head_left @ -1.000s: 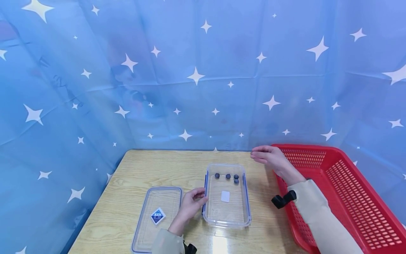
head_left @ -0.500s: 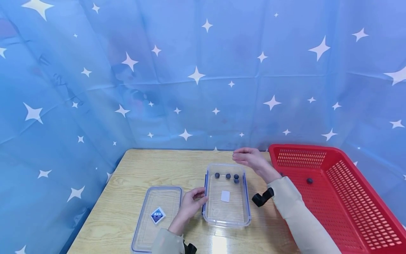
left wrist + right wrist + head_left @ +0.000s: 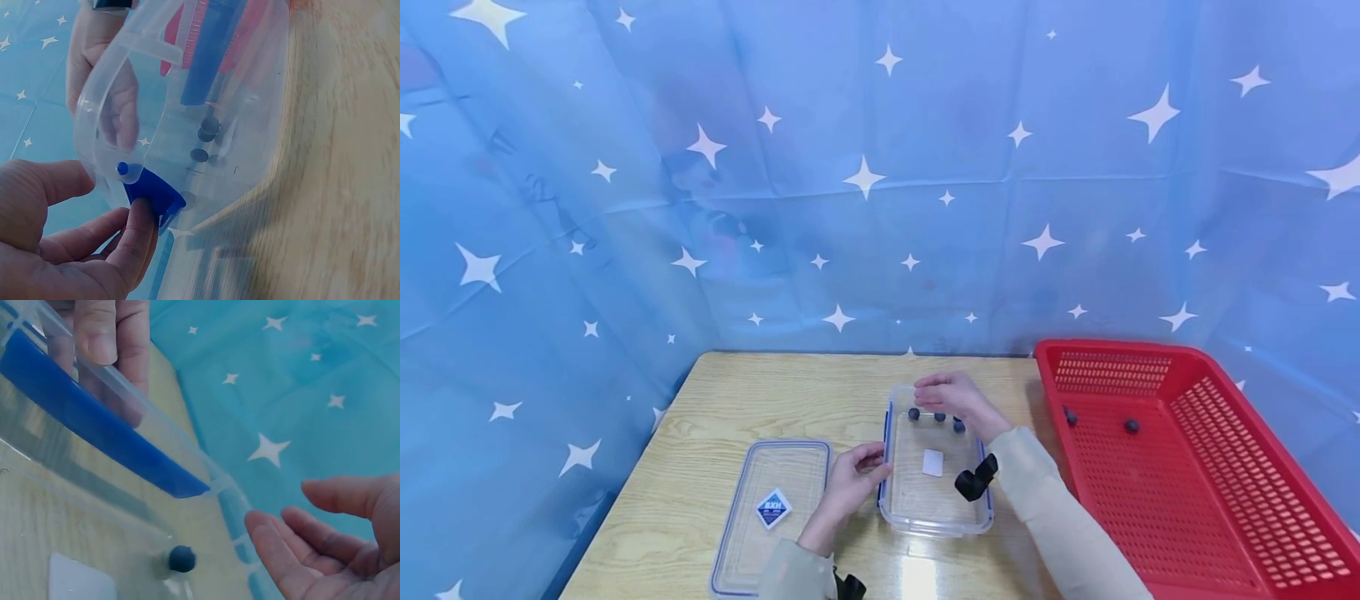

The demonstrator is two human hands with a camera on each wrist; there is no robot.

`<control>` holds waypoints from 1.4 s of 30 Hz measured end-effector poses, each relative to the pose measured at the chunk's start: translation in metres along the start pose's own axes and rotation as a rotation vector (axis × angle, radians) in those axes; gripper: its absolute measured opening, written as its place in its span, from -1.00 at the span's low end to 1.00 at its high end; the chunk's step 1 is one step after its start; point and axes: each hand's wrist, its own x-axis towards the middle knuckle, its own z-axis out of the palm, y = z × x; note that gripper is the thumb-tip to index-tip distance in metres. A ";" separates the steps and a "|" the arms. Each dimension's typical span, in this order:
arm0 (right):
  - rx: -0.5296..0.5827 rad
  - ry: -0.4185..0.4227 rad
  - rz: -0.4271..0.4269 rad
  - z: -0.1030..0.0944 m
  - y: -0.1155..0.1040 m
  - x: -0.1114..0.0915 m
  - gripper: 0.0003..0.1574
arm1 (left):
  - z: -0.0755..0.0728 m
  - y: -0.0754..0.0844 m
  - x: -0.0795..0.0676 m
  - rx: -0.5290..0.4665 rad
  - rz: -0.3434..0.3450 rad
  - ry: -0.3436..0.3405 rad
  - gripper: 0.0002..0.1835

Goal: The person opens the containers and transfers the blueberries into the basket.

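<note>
A clear plastic food container with blue clips stands on the table. Several blueberries lie inside toward its far end. My left hand holds the container's left side; in the left wrist view its thumb meets the rim and its fingers curl at a blue clip. Above the far end is my right hand, palm turned inward, overlapping some berries in the head view. In the right wrist view its thumb and fingers stand apart, with nothing visible between them.
The clear lid with a blue label lies left of the container. On the right stands a red basket with several blueberries inside. A white rectangle shows at the container's bottom. Behind the table hangs a starry blue curtain.
My right hand has moved left from the basket's edge to above the container's far end, uncovering berries in the basket. The left hand has kept its place.
</note>
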 end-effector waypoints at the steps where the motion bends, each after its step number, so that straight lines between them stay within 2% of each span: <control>1: 0.007 0.002 0.000 0.001 0.003 0.001 -0.57 | 0.000 0.000 0.000 -0.006 0.002 -0.001 -0.63; 3: 0.024 0.007 -0.002 0.003 0.009 0.003 -0.56 | 0.000 -0.001 0.000 -0.007 -0.012 -0.001 -0.62; 4: 0.054 -0.013 -0.035 0.001 0.017 0.007 -0.58 | -0.001 -0.001 0.001 -0.007 -0.015 -0.002 -0.62; 8: 0.046 0.023 -0.011 0.005 0.025 0.007 -0.58 | -0.002 -0.007 0.001 -0.015 -0.020 -0.001 -0.61; 10: 0.021 0.045 0.013 0.009 0.025 0.006 -0.58 | -0.002 -0.007 0.001 -0.021 -0.012 -0.004 -0.61; 11: -0.018 0.085 0.057 0.013 0.020 0.001 -0.56 | -0.002 -0.007 0.001 -0.022 -0.012 -0.005 -0.61; 15: -0.105 0.103 0.078 0.020 0.021 0.000 -0.57 | -0.001 -0.007 0.001 -0.025 -0.010 -0.006 -0.60; 22: -0.113 0.131 0.133 0.026 0.028 0.006 -0.62 | -0.002 -0.007 0.001 -0.011 -0.009 -0.013 -0.60; 31: -0.121 0.090 0.110 0.031 0.037 0.016 -0.60 | -0.001 -0.005 0.003 0.000 0.008 -0.015 -0.61; 42: -0.218 0.117 0.076 0.037 0.044 0.023 -0.81 | -0.001 -0.006 0.004 -0.014 0.019 -0.017 -0.62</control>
